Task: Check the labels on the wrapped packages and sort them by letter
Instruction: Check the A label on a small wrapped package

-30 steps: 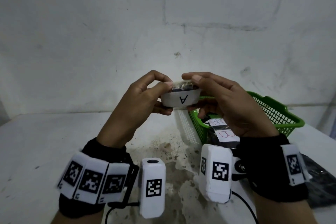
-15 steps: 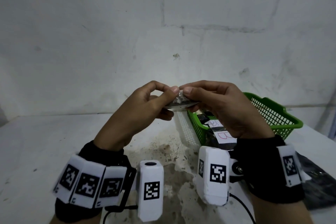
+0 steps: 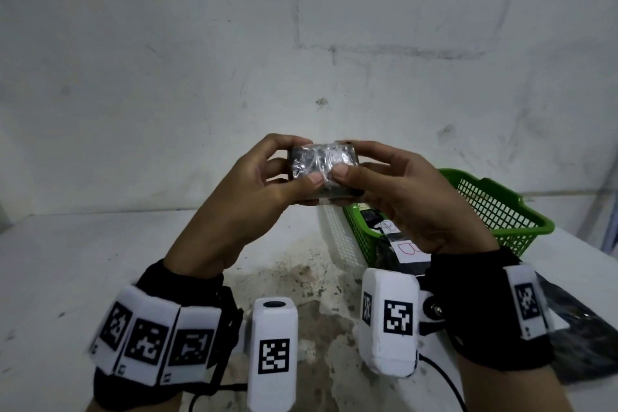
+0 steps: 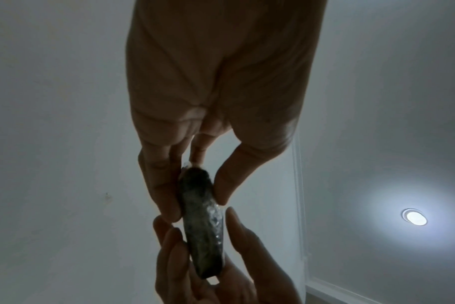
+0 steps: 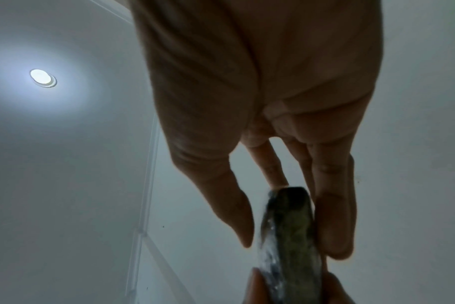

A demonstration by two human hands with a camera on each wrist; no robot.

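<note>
I hold one small dark package wrapped in clear film (image 3: 322, 162) up in front of me, above the table. My left hand (image 3: 267, 177) pinches its left end between thumb and fingers, and my right hand (image 3: 378, 174) pinches its right end. The crinkled film side faces me, and no label shows on it. In the left wrist view the package (image 4: 201, 222) appears edge-on between the fingertips of both hands. The right wrist view shows the package (image 5: 288, 236) edge-on too. More wrapped packages with white paper labels (image 3: 409, 249) lie in the green basket (image 3: 501, 211).
A white basket (image 3: 337, 237) stands pressed against the green basket's left side on the white table (image 3: 83, 261). A black plastic bag (image 3: 582, 338) lies at the right edge. A stained white wall rises close behind the table.
Both hands have turned the package over. One second ago its white label marked A faced me; now the film-wrapped back faces me. The package also dropped a little, then rose again.
</note>
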